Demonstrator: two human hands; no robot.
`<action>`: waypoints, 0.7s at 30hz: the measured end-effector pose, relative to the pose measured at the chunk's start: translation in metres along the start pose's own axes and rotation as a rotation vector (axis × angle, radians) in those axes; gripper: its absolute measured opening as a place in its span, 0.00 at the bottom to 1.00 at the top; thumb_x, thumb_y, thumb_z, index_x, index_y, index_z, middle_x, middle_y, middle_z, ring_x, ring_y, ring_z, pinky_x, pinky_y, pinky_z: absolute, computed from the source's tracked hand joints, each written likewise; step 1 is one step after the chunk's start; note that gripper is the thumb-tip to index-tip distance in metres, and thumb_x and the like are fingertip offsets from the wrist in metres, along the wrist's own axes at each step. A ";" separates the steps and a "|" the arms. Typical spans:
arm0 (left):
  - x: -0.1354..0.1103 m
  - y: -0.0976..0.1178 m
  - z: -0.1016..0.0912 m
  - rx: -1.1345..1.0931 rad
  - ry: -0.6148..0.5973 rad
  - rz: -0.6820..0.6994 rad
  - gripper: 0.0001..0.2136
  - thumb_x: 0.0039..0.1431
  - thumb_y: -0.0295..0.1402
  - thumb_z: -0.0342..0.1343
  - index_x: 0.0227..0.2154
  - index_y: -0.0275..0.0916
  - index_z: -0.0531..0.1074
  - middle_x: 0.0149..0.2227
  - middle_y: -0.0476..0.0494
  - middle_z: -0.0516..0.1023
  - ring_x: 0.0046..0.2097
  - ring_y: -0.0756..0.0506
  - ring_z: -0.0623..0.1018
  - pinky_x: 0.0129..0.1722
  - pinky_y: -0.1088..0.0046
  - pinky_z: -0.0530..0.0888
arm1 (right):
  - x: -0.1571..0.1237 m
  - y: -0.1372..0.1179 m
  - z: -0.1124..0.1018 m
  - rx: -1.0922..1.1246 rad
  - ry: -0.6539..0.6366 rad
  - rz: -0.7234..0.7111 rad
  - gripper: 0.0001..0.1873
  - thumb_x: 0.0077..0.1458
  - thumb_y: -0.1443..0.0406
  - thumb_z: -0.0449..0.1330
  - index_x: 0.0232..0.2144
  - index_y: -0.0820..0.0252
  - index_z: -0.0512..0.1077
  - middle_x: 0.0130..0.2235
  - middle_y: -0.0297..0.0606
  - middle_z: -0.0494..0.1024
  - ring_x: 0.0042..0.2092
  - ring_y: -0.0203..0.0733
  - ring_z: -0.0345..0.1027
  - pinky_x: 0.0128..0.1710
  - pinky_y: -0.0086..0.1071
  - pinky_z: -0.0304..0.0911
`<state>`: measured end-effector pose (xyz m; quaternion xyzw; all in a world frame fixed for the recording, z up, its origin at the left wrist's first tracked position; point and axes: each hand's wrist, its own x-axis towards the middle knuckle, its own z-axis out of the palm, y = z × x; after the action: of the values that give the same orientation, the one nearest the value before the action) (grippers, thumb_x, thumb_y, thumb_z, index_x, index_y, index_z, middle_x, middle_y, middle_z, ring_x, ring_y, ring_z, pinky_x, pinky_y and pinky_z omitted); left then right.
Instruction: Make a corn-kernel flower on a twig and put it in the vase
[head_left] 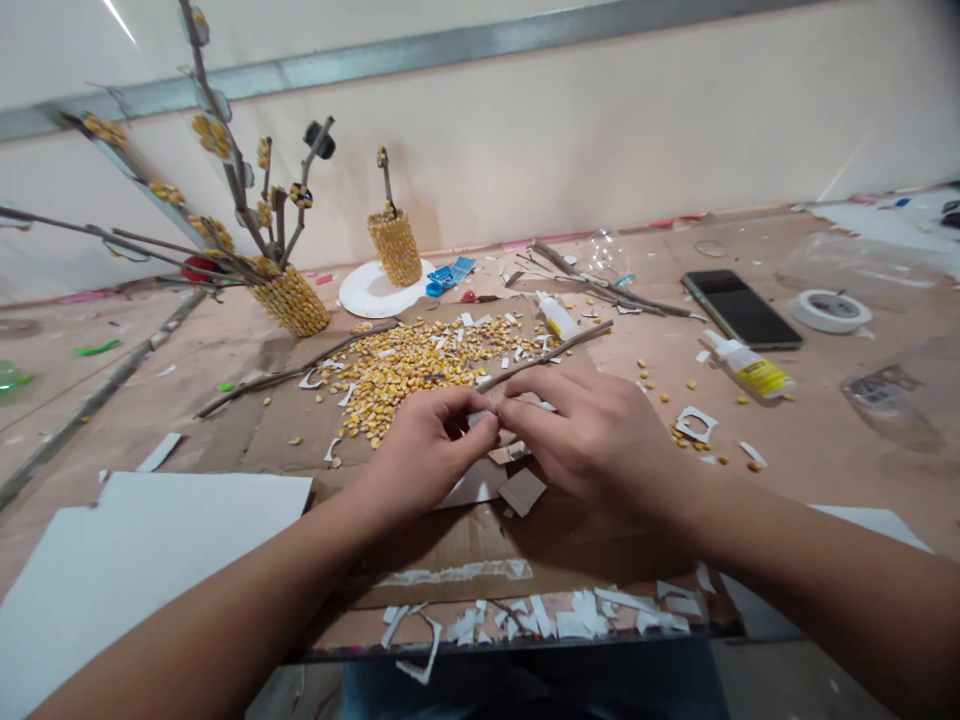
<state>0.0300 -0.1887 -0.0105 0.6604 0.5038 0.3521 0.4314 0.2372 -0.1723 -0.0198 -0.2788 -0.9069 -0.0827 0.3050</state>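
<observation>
So everything here sits around a big loose pile of corn kernels [409, 375], and both hands are working right at its near edge. The left hand [431, 450] has its thumb and forefinger pinching a small pale piece [480, 419] — mostly covered by the fingers, so I can't make out its shape. The right hand [592, 430] is up against the same piece, fingers bent and tips bunched close together, but I can't tell if it's actually gripping anything. Under the hands, on the near side of the pile, there's a sheet of brown cardboard [442, 545] with a little grey square [523, 492] lying on it, and further toward the person a litter of white scraps [585, 612] runs along the table edge. One twig [292, 375] lies along the left of the pile, another twig [547, 355] along the right, with a glue bottle [559, 317] tipped over just beyond that one. Well off to the right of the pile you've got a second glue bottle [756, 370], a phone [742, 308] and a roll of white tape [832, 311]. Behind the pile — a small kernel-covered cup [395, 248] on a white plate [367, 299], and behind it to the left a bigger kernel-covered pot [295, 303], tilted, full of branches [280, 225] with corn flowers on them.
</observation>
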 end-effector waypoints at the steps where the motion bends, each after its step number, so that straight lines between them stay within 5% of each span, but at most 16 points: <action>1: -0.001 0.001 0.001 -0.067 0.011 -0.015 0.08 0.60 0.33 0.62 0.26 0.38 0.77 0.24 0.49 0.79 0.26 0.50 0.75 0.28 0.75 0.70 | 0.000 -0.002 0.001 0.009 0.046 0.018 0.12 0.69 0.70 0.56 0.43 0.62 0.81 0.45 0.46 0.84 0.41 0.46 0.76 0.36 0.37 0.66; 7: -0.008 0.000 0.009 -0.520 0.102 -0.066 0.12 0.59 0.40 0.69 0.27 0.38 0.76 0.26 0.48 0.81 0.27 0.51 0.76 0.29 0.76 0.73 | -0.005 -0.014 0.002 0.031 0.263 0.081 0.12 0.66 0.73 0.61 0.50 0.65 0.78 0.48 0.51 0.84 0.47 0.50 0.78 0.48 0.43 0.74; 11: 0.005 -0.006 -0.003 -0.647 0.351 -0.072 0.11 0.53 0.36 0.72 0.24 0.38 0.76 0.22 0.51 0.77 0.25 0.54 0.72 0.26 0.81 0.70 | -0.002 -0.002 -0.006 0.012 0.351 0.111 0.12 0.65 0.72 0.63 0.51 0.63 0.78 0.47 0.51 0.84 0.46 0.51 0.78 0.48 0.45 0.75; 14: 0.020 -0.015 -0.017 -0.614 0.494 -0.094 0.11 0.50 0.36 0.74 0.28 0.38 0.78 0.28 0.49 0.81 0.27 0.54 0.74 0.29 0.81 0.72 | 0.004 0.018 -0.008 0.016 0.326 0.142 0.13 0.68 0.70 0.60 0.52 0.62 0.78 0.49 0.53 0.83 0.50 0.55 0.77 0.52 0.51 0.73; 21: 0.018 -0.014 -0.015 -0.547 0.432 -0.231 0.16 0.54 0.32 0.71 0.44 0.37 0.77 0.35 0.44 0.85 0.29 0.52 0.79 0.28 0.79 0.75 | 0.002 0.037 0.013 0.232 0.004 0.033 0.12 0.66 0.75 0.54 0.38 0.63 0.77 0.41 0.48 0.81 0.42 0.46 0.73 0.42 0.38 0.71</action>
<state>0.0160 -0.1661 -0.0170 0.3698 0.5419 0.5541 0.5125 0.2498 -0.1359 -0.0298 -0.2564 -0.9050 0.0272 0.3384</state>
